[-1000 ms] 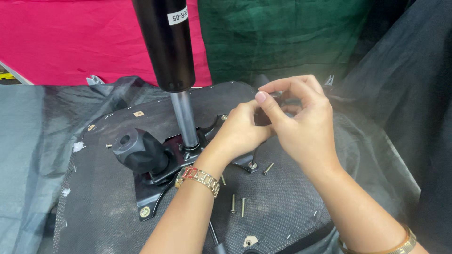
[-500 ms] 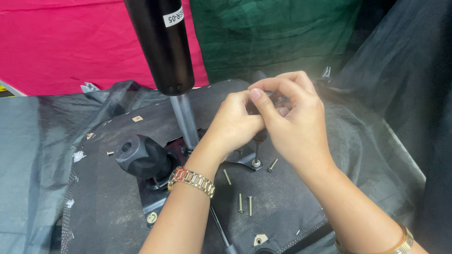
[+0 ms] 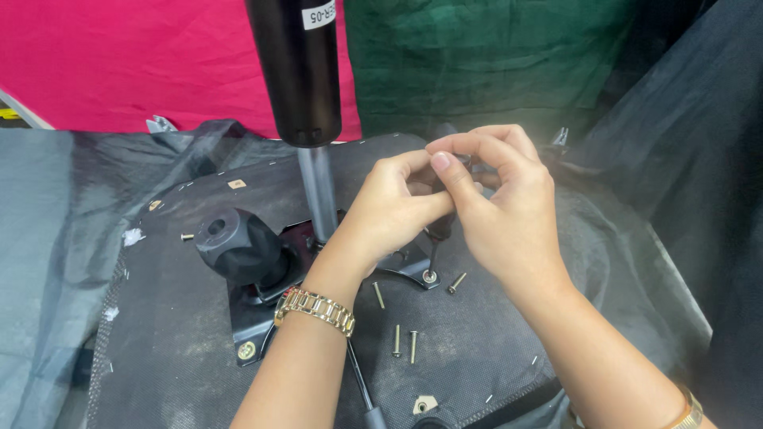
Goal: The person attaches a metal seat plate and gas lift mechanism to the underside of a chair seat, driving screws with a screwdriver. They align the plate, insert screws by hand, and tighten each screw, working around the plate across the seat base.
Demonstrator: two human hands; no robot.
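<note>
Against pink and green cloth backdrops, an upturned chair seat point(image 3: 493, 349) in black fabric carries a metal mechanism plate point(image 3: 266, 318) and gas-lift column point(image 3: 296, 71). The left hand point(image 3: 393, 210) and right hand point(image 3: 501, 214) meet at centre, fingers pinched around a small dark part, largely hidden. Loose screws point(image 3: 404, 342) lie at 6 o'clock; a black knob point(image 3: 230, 242) sits at 9 o'clock.

A pink cloth point(image 3: 119, 63) and a green cloth point(image 3: 477, 63) hang behind the work surface.
</note>
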